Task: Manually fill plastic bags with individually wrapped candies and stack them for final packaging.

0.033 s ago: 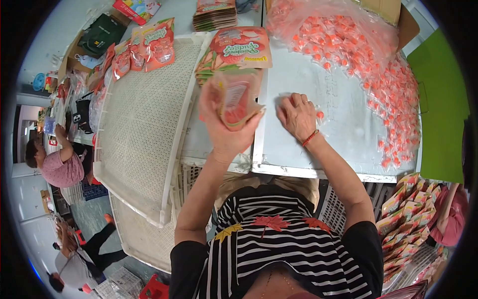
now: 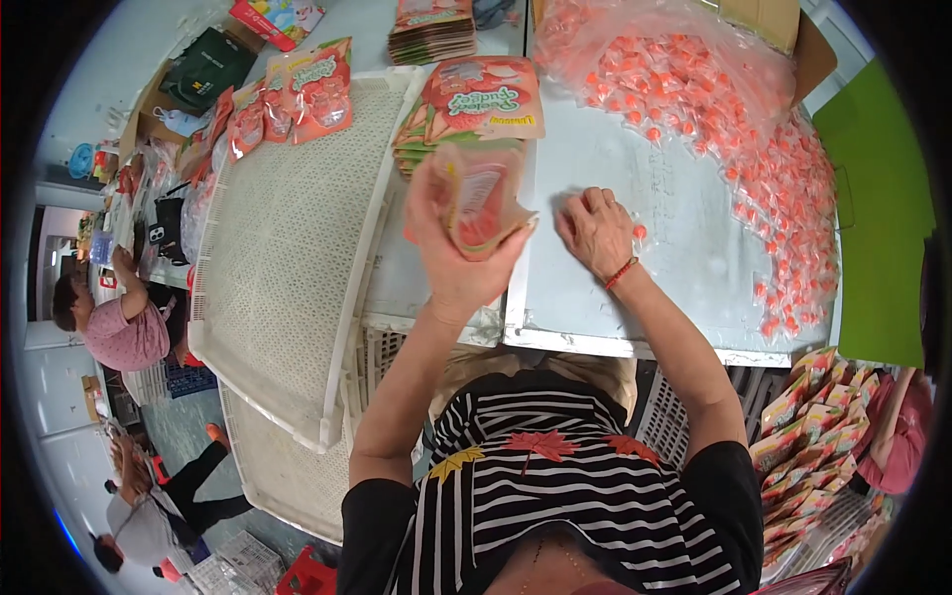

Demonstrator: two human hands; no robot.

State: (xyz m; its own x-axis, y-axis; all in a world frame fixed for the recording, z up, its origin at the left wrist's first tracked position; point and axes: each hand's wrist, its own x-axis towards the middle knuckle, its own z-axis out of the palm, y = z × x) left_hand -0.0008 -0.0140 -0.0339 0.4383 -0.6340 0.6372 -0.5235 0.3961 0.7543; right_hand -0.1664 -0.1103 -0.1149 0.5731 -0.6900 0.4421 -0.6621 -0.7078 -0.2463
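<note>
My left hand [image 2: 458,276] grips a pink stand-up pouch [image 2: 480,206] whose mouth gapes toward me, with the thumb and fingers along its two sides. Just beyond it lies a stack of flat printed pouches [image 2: 486,97]. My right hand [image 2: 598,238] rests low on the white tabletop [image 2: 605,297] with its fingers curled in; whatever they hold, if anything, is hidden. Beside that hand lies one loose wrapped red candy [image 2: 640,232]. A large spread of the same wrapped candies [image 2: 788,203] covers the right side of the table, spilling from a clear bag [image 2: 734,74].
Left of the pouches sits a white perforated tray [image 2: 288,268], with filled pouches [image 2: 309,94] at its far end. Another pouch stack [image 2: 432,30] stands farther back. A green panel [image 2: 886,218] bounds the right. Standing pouches [image 2: 808,436] fill a crate at lower right. Other people work at left.
Hardly anything differs: the whole view has shifted very slightly, and both hands keep their hold and place.
</note>
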